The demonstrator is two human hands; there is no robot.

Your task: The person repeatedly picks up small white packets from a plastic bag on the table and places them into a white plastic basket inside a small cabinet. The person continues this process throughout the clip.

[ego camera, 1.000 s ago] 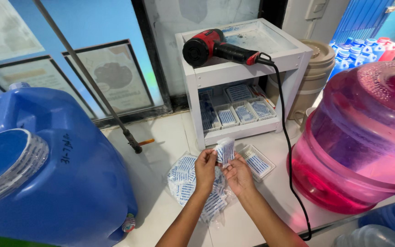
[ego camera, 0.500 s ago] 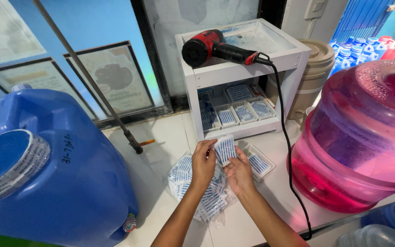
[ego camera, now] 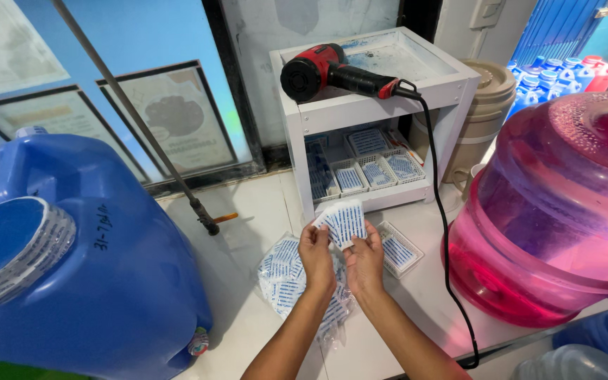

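Hands point(ego camera: 343, 257) hold blue-printed seals point(ego camera: 344, 222) over white counter point(ego camera: 248, 211) beside window point(ego camera: 107, 84).

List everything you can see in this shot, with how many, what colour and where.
heat gun: one, red and black, lying on top of the white shelf unit
cord: one, black, running from the heat gun down across the counter
seal labels: small stack, white and blue, in both hands
bag of seal labels: one, clear, on the counter under the hands
label trays: several, clear, inside the shelf unit
water container: one, blue, left
water jug: one, pink, right
dispenser: one, beige, behind the shelf unit
left hand: grip on the labels
right hand: grip on the labels
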